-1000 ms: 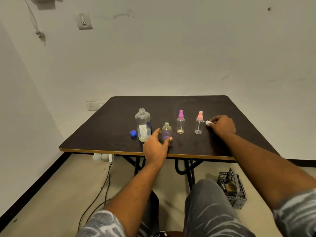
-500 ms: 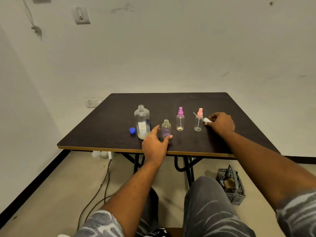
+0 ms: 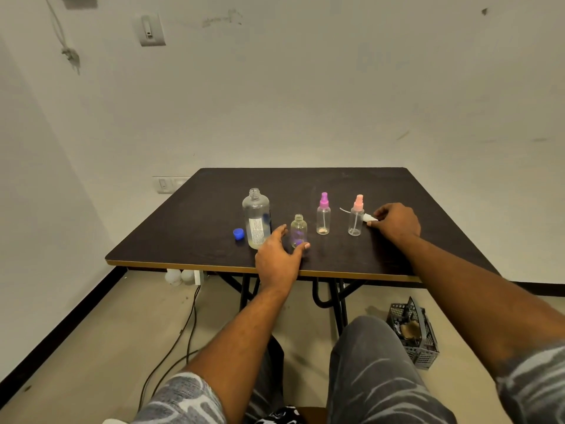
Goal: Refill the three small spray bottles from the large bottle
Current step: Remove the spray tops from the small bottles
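The large clear bottle (image 3: 256,218) stands uncapped on the dark table (image 3: 305,185), with liquid low in it. Its blue cap (image 3: 238,233) lies to its left. A small clear bottle (image 3: 298,230) without a spray head stands to its right. My left hand (image 3: 276,260) cups this bottle's base, thumb on one side and fingers on the other. Further right stand a purple-topped spray bottle (image 3: 323,214) and a pink-topped spray bottle (image 3: 356,215). My right hand (image 3: 396,223) pinches a white spray head (image 3: 368,219) on the table beside the pink-topped one; its thin tube runs behind that bottle.
The table's front edge (image 3: 351,274) runs just under my left wrist. A grey plastic basket (image 3: 412,335) sits on the floor at the right, below the table. Cables trail over the floor on the left. My knees are under the near edge.
The view has shifted a little. Both hands stay where they were, the left at the small open bottle and the right on the white spray head.
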